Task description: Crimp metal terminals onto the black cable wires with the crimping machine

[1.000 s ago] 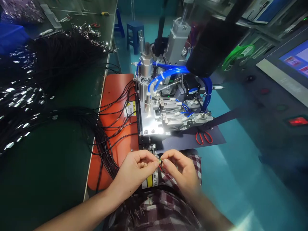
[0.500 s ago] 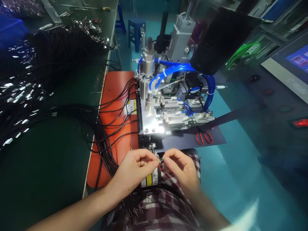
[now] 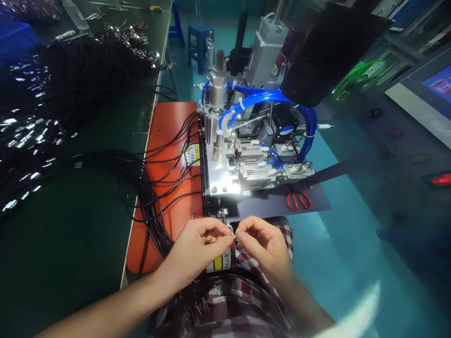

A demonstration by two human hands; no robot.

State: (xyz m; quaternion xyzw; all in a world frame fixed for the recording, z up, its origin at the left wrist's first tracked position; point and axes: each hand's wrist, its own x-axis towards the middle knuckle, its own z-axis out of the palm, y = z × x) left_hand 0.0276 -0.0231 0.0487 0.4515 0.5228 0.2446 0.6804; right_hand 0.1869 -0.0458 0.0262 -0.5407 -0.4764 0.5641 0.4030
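Thin coloured wires (image 3: 235, 236), green, white and red, show between my two hands at the front of the machine. My left hand (image 3: 206, 244) is closed, its thumb and forefinger pinching the wires. From the other side my right hand (image 3: 266, 244) pinches the wires' ends, its fingertips almost touching the left ones. Just beyond the fingers is the machine's front end, with a small metal part (image 3: 222, 213). Several black cables (image 3: 155, 216) lie in a bundle beside my left wrist. More loose wire ends (image 3: 202, 306) rest near my lap, over checked cloth.
The machine (image 3: 225, 173), with blue air tubes (image 3: 268, 97), stands ahead on a grey plate. An orange board (image 3: 176, 188) adjoins it on the left. Red-handled scissors (image 3: 299, 201) lie at right. The dark green table (image 3: 88, 244) carries cable heaps. A screen (image 3: 439, 89) stands far right.
My right hand has moved slightly left, bringing its fingertips closer to my left hand and onto the wire ends. My left hand stays nearly still.
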